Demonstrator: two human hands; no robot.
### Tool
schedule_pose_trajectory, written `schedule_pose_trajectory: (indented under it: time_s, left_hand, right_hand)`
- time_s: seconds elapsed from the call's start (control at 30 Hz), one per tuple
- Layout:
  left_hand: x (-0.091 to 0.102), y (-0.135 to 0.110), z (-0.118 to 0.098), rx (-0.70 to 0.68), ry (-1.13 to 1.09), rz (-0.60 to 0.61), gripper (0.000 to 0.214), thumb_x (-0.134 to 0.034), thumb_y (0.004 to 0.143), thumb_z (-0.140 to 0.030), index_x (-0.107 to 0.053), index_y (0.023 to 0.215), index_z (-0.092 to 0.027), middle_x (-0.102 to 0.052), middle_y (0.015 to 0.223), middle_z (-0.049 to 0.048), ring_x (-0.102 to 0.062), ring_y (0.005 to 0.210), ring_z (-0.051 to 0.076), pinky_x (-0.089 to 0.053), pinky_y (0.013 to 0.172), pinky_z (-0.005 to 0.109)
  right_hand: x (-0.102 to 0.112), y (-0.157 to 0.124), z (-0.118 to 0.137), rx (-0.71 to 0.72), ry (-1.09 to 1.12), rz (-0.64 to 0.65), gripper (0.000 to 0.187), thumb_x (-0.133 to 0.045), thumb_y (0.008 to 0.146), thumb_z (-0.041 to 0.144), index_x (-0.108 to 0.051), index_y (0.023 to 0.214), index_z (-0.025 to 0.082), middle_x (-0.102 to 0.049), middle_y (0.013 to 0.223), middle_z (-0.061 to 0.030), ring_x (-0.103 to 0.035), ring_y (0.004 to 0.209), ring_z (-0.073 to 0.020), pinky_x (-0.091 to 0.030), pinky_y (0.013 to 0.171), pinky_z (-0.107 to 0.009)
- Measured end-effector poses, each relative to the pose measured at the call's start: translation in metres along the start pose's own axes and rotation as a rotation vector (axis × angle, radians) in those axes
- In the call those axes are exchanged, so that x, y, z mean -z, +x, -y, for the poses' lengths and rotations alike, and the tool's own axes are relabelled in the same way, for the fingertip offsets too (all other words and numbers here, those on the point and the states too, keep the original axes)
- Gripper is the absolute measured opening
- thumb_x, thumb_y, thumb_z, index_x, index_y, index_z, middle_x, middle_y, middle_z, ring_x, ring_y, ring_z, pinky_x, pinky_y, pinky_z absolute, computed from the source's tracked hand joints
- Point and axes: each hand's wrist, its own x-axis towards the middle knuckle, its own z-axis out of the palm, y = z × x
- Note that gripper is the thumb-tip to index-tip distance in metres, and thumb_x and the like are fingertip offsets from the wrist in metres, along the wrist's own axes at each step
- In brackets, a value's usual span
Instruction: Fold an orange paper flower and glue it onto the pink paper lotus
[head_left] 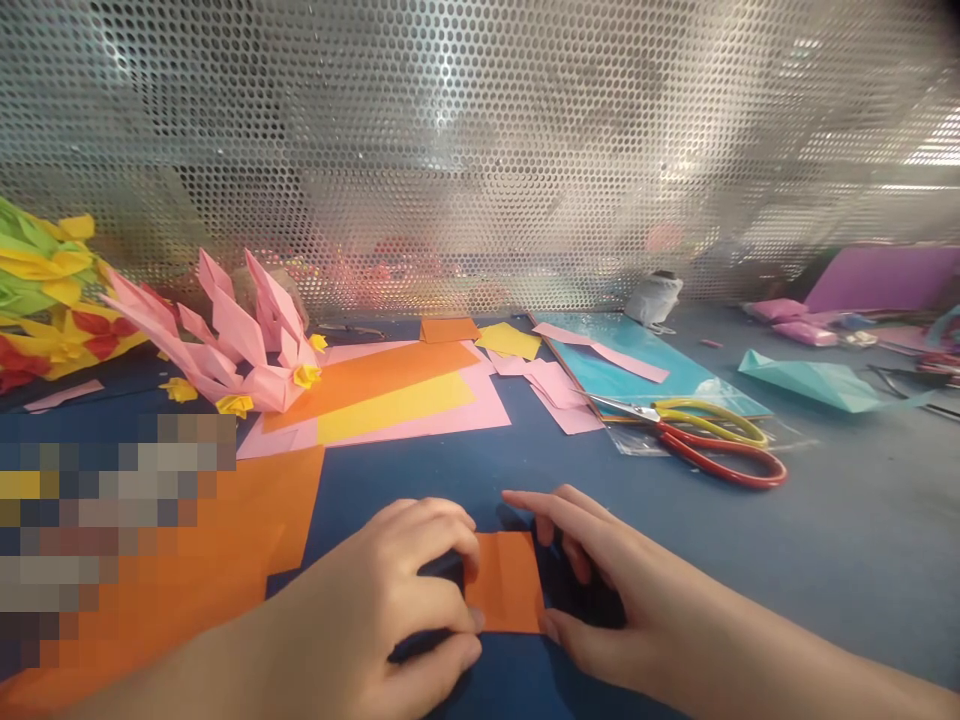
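A small orange paper piece (506,580) lies on the blue table (825,540) close to me. My left hand (397,600) has its fingers curled and pressed onto the paper's left edge. From the right, my right hand (592,580) pinches the piece, forefinger stretched along the top edge and thumb at the lower right corner. The folded state of the paper under the fingers is partly hidden.
A large orange sheet (247,540) lies to the left. Behind are pink, orange and yellow sheets (390,395), pink origami figures (240,340), red-and-yellow scissors (712,440) on a teal sheet (645,365), and a perforated metal screen (480,150).
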Motion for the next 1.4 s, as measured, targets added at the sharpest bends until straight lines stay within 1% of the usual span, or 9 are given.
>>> schedule_pose_trajectory:
  time_s: [0.23,0.37,0.5,0.73,0.97,1.13,1.23,1.3,1.4]
  left_hand:
    - [-0.014,-0.001,-0.011,-0.169,0.268,-0.045,0.025,-0.043,0.090,-0.009,-0.064,0.097,-0.020,-0.066,0.086,0.0057,-0.063,0.080,0.019,-0.051,0.080,0.032]
    - [-0.007,-0.001,-0.011,-0.114,0.266,-0.014,0.022,-0.046,0.089,-0.011,-0.066,0.093,-0.021,-0.064,0.089,0.0064,-0.061,0.085,0.021,-0.050,0.077,0.030]
    - [0.002,0.000,-0.006,-0.088,0.183,0.113,0.027,-0.058,0.083,-0.010,-0.066,0.103,-0.025,-0.063,0.101,0.0048,-0.058,0.097,0.022,-0.049,0.083,0.031]
    - [0.019,0.002,0.005,0.022,0.058,0.245,0.033,-0.059,0.081,-0.009,-0.070,0.099,-0.035,-0.059,0.113,0.0009,-0.057,0.106,0.021,-0.048,0.092,0.032]
    - [0.032,0.000,0.014,-0.012,0.078,0.286,0.037,-0.061,0.073,-0.004,-0.073,0.091,-0.035,-0.058,0.123,0.0003,-0.057,0.112,0.021,-0.046,0.097,0.032]
    - [0.019,-0.005,0.028,0.077,-0.092,0.176,0.031,-0.058,0.075,-0.006,-0.073,0.084,-0.032,-0.058,0.119,-0.0019,-0.057,0.110,0.018,-0.044,0.097,0.030]
    - [0.008,-0.005,0.031,0.260,-0.267,0.097,0.010,-0.067,0.075,-0.018,-0.063,0.080,-0.026,-0.060,0.108,-0.0021,-0.058,0.103,0.018,-0.047,0.091,0.030]
    - [0.004,-0.004,0.027,0.389,-0.278,0.088,0.028,-0.076,0.067,-0.025,-0.057,0.087,-0.026,-0.058,0.105,-0.0018,-0.057,0.100,0.020,-0.050,0.086,0.033]
    - [-0.001,-0.002,0.020,0.387,-0.193,0.085,0.046,-0.082,0.059,-0.025,-0.053,0.095,-0.027,-0.057,0.104,-0.0010,-0.057,0.097,0.023,-0.052,0.080,0.036]
  right_hand:
    - [-0.005,-0.004,0.004,0.010,-0.038,-0.055,0.056,-0.057,0.081,0.016,-0.042,0.134,0.024,-0.052,0.107,-0.0049,-0.055,0.093,-0.0180,-0.050,0.083,-0.031]
    - [-0.005,-0.005,0.005,0.010,-0.057,-0.028,0.054,-0.059,0.084,0.024,-0.042,0.135,0.025,-0.052,0.114,-0.0063,-0.054,0.104,-0.0205,-0.047,0.092,-0.036]
    - [-0.004,-0.004,0.002,-0.002,-0.059,-0.001,0.058,-0.060,0.085,0.026,-0.039,0.138,0.028,-0.052,0.117,-0.0056,-0.054,0.105,-0.0207,-0.046,0.093,-0.037]
    - [-0.001,-0.004,0.003,-0.044,-0.058,0.041,0.065,-0.061,0.082,0.022,-0.035,0.141,0.031,-0.051,0.115,-0.0053,-0.054,0.097,-0.0205,-0.048,0.088,-0.037]
    - [0.000,-0.004,0.005,-0.020,-0.052,0.045,0.058,-0.061,0.081,0.021,-0.043,0.136,0.030,-0.052,0.108,-0.0034,-0.055,0.089,-0.0176,-0.048,0.083,-0.032]
    - [0.001,-0.002,0.006,-0.028,-0.065,0.043,0.054,-0.062,0.081,0.023,-0.046,0.133,0.030,-0.052,0.106,-0.0026,-0.056,0.087,-0.0169,-0.049,0.076,-0.028]
    - [0.003,0.000,0.009,0.003,-0.061,0.048,0.048,-0.064,0.079,0.020,-0.052,0.125,0.028,-0.053,0.104,-0.0021,-0.056,0.082,-0.0151,-0.048,0.071,-0.026]
    - [0.004,0.001,0.009,0.052,-0.056,0.041,0.045,-0.065,0.077,0.015,-0.056,0.120,0.028,-0.055,0.102,-0.0014,-0.056,0.077,-0.0133,-0.047,0.067,-0.024]
    - [0.004,0.003,0.007,0.156,-0.023,0.011,0.049,-0.065,0.075,0.008,-0.055,0.118,0.029,-0.057,0.101,0.0002,-0.055,0.073,-0.0116,-0.048,0.068,-0.023]
